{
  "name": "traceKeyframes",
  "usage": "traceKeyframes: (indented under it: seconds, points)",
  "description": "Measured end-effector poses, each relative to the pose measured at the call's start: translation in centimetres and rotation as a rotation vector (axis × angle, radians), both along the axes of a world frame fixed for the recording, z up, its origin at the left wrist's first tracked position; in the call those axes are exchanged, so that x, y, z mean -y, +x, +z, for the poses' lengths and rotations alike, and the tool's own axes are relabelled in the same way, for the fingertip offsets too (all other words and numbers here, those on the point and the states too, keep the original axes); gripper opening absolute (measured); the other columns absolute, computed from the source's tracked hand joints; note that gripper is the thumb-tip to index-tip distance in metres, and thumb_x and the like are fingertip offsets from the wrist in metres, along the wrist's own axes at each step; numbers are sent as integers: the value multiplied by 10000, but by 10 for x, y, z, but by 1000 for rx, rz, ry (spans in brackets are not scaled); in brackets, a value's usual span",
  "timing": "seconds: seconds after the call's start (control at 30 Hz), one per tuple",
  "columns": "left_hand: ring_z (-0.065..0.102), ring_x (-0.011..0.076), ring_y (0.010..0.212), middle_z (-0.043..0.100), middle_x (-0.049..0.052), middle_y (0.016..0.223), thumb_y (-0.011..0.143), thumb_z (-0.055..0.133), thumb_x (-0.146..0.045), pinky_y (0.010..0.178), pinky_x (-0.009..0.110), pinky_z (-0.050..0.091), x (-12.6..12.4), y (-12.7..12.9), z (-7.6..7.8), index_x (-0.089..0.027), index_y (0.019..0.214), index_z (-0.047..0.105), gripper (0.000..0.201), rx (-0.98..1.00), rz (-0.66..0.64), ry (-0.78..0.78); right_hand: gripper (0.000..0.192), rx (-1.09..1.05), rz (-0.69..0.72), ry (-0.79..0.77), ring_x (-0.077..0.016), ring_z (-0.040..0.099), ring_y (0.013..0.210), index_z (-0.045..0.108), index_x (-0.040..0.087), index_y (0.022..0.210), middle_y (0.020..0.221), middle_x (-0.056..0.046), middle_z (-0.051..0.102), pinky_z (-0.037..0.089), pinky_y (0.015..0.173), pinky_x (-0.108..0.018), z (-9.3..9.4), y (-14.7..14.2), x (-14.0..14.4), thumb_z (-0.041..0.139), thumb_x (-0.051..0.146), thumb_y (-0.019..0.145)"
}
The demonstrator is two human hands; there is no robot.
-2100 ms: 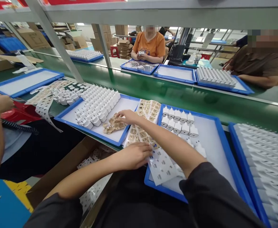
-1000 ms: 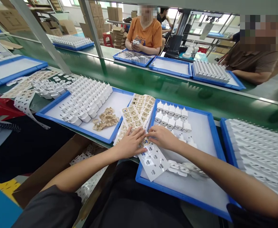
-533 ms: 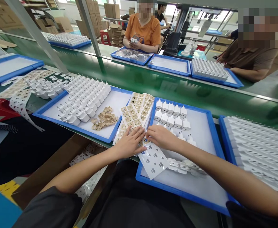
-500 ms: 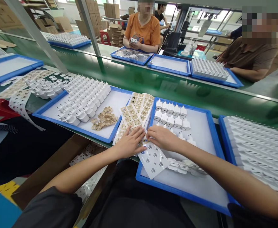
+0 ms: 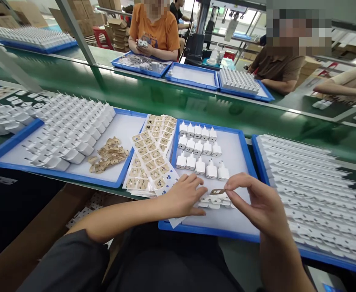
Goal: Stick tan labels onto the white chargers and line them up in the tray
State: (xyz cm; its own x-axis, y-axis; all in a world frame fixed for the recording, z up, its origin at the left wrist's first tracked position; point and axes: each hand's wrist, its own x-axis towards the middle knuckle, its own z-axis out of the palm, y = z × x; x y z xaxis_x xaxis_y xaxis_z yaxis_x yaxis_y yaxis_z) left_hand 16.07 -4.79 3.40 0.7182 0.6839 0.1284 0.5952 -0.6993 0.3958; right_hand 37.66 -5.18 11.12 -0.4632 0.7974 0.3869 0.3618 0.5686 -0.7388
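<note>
Between thumb and forefinger, my right hand (image 5: 258, 202) pinches a small brown sticker (image 5: 218, 191) with cut-outs. My left hand (image 5: 185, 195) is open, fingers spread, just left of the sticker and above the edge of the sticker sheet (image 5: 153, 160). That sheet lies over other sheets of brown stickers. Behind both hands, rows of white plug chargers (image 5: 199, 165) stand prongs up in a blue-rimmed tray (image 5: 244, 146). Below the sticker, white rounded pieces (image 5: 212, 204) lie in the same tray, partly hidden by my hands.
The left tray (image 5: 104, 182) holds many white plug housings (image 5: 74, 129) and a heap of peeled brown paper (image 5: 109, 155). At right, another tray is packed with white pieces (image 5: 311, 190). Across the green bench (image 5: 135, 87), a person in orange (image 5: 155, 30) holds white chargers.
My right hand has lifted off the sticker sheet and moved right with a brown sticker in its pinch. My left hand has risen off the sheet and shifted right. The camera view has turned right.
</note>
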Motion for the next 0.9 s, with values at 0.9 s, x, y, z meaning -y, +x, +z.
traceKeyframes:
  seconds: [0.9]
  points:
    - [614,277,1145,623,126,1229,839,730,-467,989,413,509,19,-30,-6,-256,1364,585,585,814,129,-320,113,-574,125,-372,-167,591,745,651,250,910,825,-17,616,492,654,-297,-49,-47,37,629,140,903]
